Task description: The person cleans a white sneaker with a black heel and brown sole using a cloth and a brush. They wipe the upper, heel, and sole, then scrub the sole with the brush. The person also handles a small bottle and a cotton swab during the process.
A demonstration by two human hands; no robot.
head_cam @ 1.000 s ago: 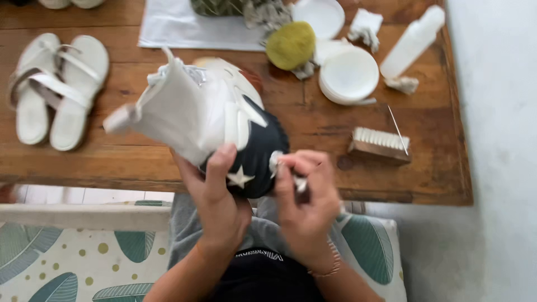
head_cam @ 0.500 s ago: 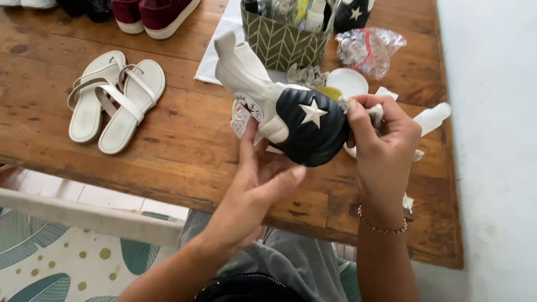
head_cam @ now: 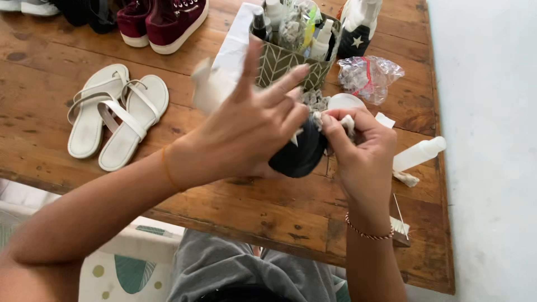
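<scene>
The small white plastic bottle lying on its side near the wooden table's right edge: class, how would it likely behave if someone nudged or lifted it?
The small white plastic bottle lies on its side and looks round, so a nudge would probably roll it, perhaps off the nearby edge of the wooden table. Being thin plastic, it is likely light and rigid. Its smooth surface may feel slightly slippery.

Clear plastic bag (head_cam: 369, 77) beside patterned olive box (head_cam: 291, 66) of bottles

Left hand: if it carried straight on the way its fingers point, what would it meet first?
Probably the patterned box of bottles: the left hand, holding the shoe, points its fingers up toward it. Depth is unclear.
</scene>
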